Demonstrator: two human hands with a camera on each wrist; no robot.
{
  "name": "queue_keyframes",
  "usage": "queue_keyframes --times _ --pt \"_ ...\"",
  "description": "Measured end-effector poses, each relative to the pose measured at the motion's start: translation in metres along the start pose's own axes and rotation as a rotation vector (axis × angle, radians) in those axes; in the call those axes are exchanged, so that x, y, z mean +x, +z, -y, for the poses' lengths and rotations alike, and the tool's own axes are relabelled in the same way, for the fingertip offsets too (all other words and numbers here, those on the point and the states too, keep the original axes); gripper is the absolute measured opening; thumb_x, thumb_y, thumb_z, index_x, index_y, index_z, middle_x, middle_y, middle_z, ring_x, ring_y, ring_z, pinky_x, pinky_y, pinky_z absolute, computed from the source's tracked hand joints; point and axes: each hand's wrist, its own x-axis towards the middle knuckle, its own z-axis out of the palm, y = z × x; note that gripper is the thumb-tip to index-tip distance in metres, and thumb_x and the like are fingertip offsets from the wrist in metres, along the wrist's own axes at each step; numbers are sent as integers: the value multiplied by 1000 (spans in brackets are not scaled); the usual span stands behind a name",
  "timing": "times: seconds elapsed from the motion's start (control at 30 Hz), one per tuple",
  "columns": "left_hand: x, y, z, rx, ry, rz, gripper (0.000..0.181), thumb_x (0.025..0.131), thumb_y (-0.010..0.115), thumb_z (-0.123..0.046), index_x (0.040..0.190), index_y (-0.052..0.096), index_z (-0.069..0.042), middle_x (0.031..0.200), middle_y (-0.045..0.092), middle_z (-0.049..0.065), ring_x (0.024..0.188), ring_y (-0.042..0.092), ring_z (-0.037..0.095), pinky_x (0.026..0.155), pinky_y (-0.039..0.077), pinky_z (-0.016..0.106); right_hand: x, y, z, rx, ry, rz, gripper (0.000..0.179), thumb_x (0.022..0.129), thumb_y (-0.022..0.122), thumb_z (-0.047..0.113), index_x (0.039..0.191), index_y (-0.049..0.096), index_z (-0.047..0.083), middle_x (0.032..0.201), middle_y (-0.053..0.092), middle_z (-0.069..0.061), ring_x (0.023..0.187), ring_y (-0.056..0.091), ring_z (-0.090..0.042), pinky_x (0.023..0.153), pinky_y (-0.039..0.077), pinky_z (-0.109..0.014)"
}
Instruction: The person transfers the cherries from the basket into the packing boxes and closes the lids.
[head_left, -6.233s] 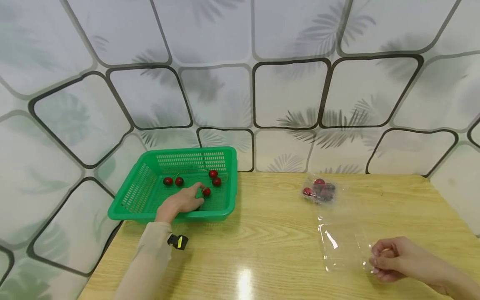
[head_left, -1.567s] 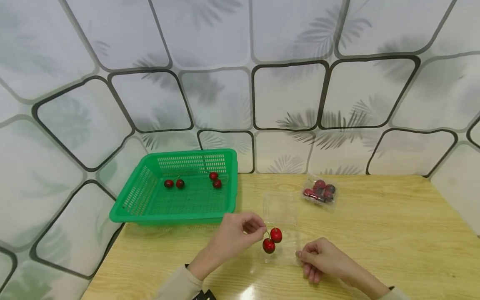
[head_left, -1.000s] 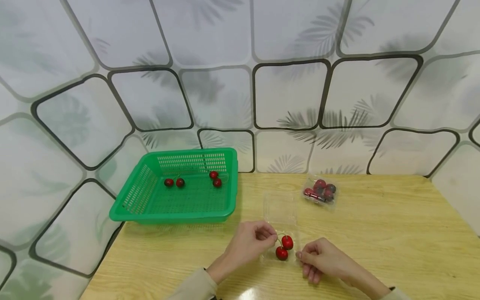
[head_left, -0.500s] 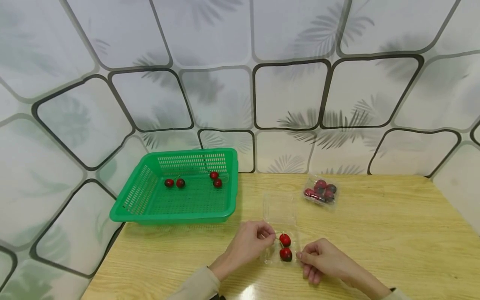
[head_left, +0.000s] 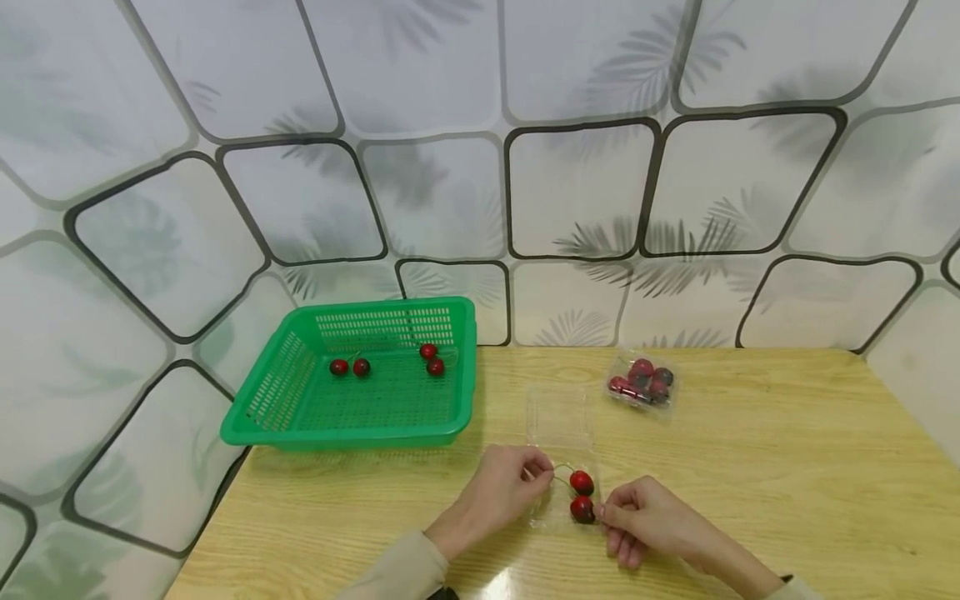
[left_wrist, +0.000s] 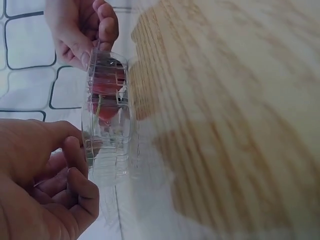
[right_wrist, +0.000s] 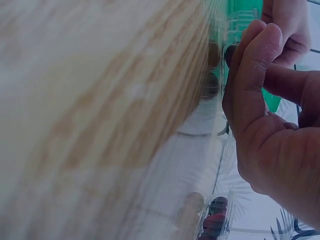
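Observation:
An open clear plastic clamshell box (head_left: 558, 417) lies on the table with its lid folded back. Inside its near half sit two red cherries (head_left: 581, 482) joined by green stems, against the right side. My left hand (head_left: 498, 493) pinches the stem ends between thumb and forefinger over the box's left side. At the near right corner, my right hand (head_left: 654, 518) pinches the box's rim. From the left wrist view, the box wall (left_wrist: 107, 135) stands between both hands, the cherries showing red through it. The right wrist view has the right hand's fingers (right_wrist: 255, 70) hiding most of the box.
A green slotted plastic basket (head_left: 345, 437) stands at the back left, with two pairs of cherries (head_left: 361, 367) in it. Behind and right of the open box lies a closed clear box (head_left: 641, 383) full of dark red cherries. A patterned wall (head_left: 577, 192) borders the table's back.
My left hand has brought a cherry pair from the basket to the box, lowering it and shifting it right. Earlier, my right hand moved the open box leftward; lately it has stayed still.

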Motion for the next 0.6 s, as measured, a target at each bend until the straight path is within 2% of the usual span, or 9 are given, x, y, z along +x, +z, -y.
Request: queue_keyframes --times 0.37,0.6 --pt "1 4 0 163 67 -15 12 93 70 -7 96 81 -11 89 80 -1 73 65 -4 63 50 9 0 0 0 -2 14 -1 32 105 58 23 89 67 -3 70 70 -2 58 65 -8 53 56 -21" --pt "1 5 0 277 90 -8 11 93 71 -9 95 81 -13 92 80 -2 81 72 3 70 53 12 0 0 0 -6 10 4 33 105 59 26 91 68 -3 70 70 -2 58 66 -8 53 56 -21"
